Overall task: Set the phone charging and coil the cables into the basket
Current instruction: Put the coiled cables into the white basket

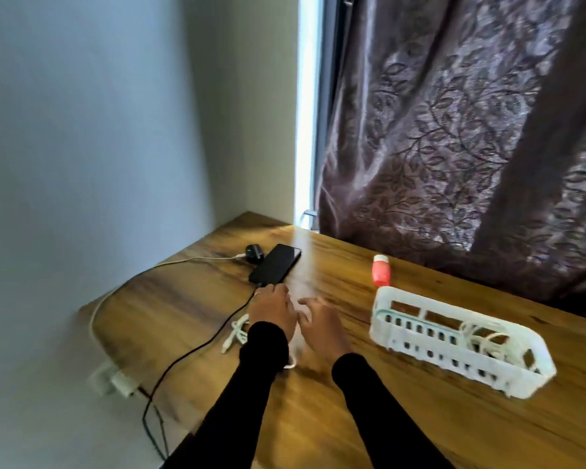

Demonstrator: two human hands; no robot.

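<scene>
Phone (275,267) lies flat and face up toward the far left corner of the wooden tabletop (386,418), screen dark. A black cable (197,348) meets its near end and trails off the left edge, down toward a white power strip (114,380). Just beyond the phone sits a small black case (253,253) with a white cable (170,263) plugged in. My left hand (274,308) hovers just short of the phone's near end, fingers bent over the plug; motion blur, so I cannot tell whether the grip is closed on it. My right hand (320,324) is beside the left, fingers spread, grip open and holding nothing. A white bundled cable (238,332) lies partly under my left wrist. White basket (460,343) to the right, with a coiled white cable inside at its near end. Red bottle (381,269) stands behind the basket.
</scene>
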